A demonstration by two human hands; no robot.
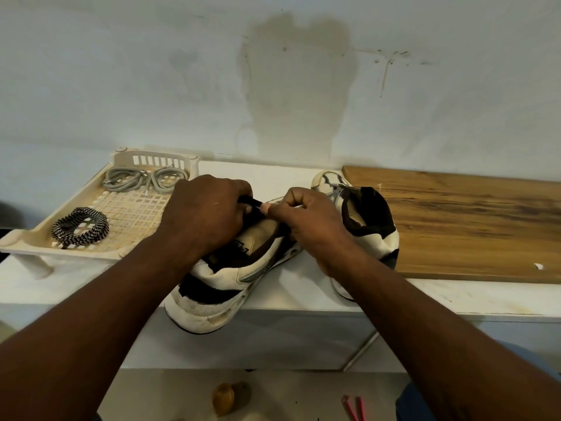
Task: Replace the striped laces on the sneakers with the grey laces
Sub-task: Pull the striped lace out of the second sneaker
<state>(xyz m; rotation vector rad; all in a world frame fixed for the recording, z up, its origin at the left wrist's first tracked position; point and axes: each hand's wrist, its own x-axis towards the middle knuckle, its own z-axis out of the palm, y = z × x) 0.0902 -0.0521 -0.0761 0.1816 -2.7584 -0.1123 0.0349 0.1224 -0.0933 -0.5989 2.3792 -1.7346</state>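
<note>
A person works at a near sneaker (230, 268) set at the middle of a white worktop (455, 294), its worn heel hanging over the front edge and its toe pointing toward the wall. The left hand (203, 214) lies over the shoe's opening, fingers curled round a dark part of the upper. The right hand (306, 220) meets it from the other side, thumb and forefinger pinched together at the tip of that same dark part and the other fingers curled in; whether a lace end is also in the pinch cannot be told. A second sneaker (370, 220) stands just behind the right hand, touching the left edge of a wooden board (470, 223) that covers the worktop's right end. At the left end sits a cream lattice tray (27, 241): the grey laces (136, 179) lie looped at its back edge, and a black-and-white striped lace (80, 227) is coiled near its front left corner, well apart from them. Below the worktop, on the floor, lie a pink tool (353, 408) and a yellowish object (224, 396).
</note>
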